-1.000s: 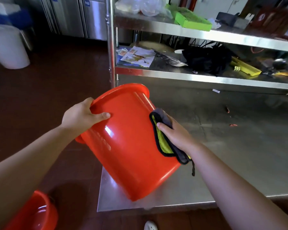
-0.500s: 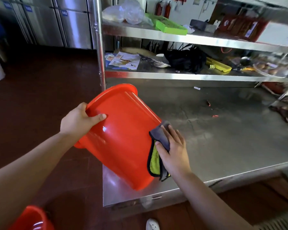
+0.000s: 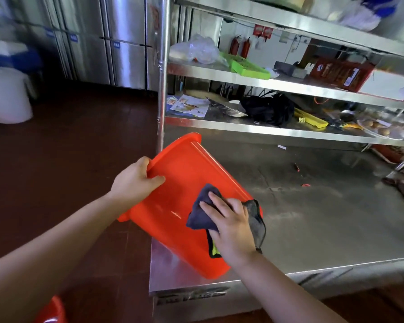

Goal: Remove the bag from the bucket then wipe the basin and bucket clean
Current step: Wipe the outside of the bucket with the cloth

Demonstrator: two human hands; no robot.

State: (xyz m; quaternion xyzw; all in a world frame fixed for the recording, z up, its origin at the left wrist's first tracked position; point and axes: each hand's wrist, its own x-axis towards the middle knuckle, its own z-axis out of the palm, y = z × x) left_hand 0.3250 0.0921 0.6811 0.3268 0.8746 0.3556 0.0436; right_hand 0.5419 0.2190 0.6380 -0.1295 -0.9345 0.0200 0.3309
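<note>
Head-worn view, forward-down, close over table [image 3: 336,229]

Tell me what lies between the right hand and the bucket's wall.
In the head view, a dark grey cloth lies between the right hand and the orange bucket; the fingers press it flat.

In front of me I see a steel table [image 3: 324,229] with a few small red scraps [image 3: 297,167] lying on its far part. Above it run steel shelves [image 3: 266,130]: the lower one carries printed leaflets [image 3: 188,106], a black bag [image 3: 267,109] and a yellow flat piece [image 3: 310,117]; the next one up holds a clear plastic bag [image 3: 196,48], a green tray [image 3: 248,66] and a red carton [image 3: 341,73]. To the left stand steel cabinets [image 3: 107,43] and a white bin [image 3: 7,96] on the dark red floor [image 3: 68,148].
</note>
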